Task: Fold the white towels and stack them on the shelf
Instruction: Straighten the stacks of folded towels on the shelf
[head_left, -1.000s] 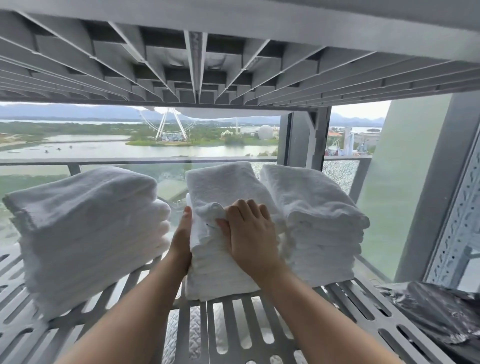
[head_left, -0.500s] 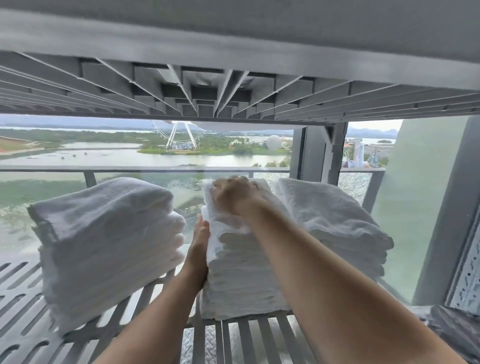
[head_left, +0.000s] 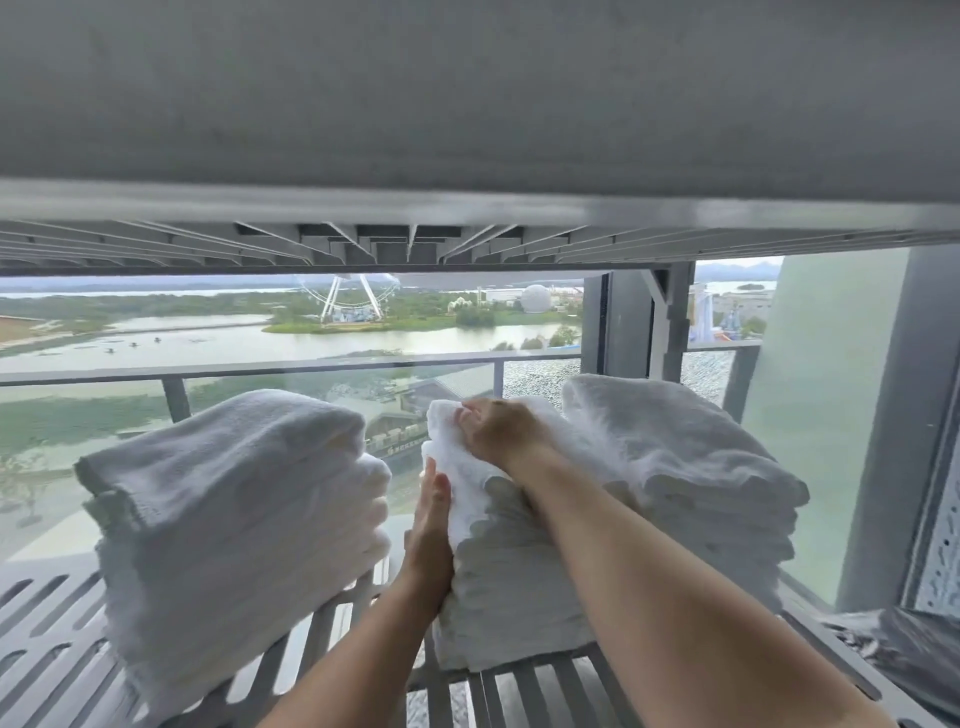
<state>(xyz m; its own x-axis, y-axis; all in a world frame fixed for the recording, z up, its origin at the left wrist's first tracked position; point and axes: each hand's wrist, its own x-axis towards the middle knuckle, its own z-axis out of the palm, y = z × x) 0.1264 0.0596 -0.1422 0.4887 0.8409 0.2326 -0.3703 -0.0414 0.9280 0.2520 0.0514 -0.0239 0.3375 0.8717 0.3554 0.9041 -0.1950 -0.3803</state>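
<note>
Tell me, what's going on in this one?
A person is tidying folded white towels on a grey slatted shelf by a window. Three stacks stand there: a left stack, a middle stack and a right stack. The left hand presses flat against the middle stack's left side. The right hand is curled on the top towel of that stack, apparently gripping it near its front edge. The other two stacks are untouched.

Towels (head_left: 234, 499): white terry cloth, rough, fluffy pile. Shelf (head_left: 47, 618): slotted grey metal, smooth matt finish. Sheet (head_left: 914, 654) at right: dark glossy plastic, crinkled.
</note>
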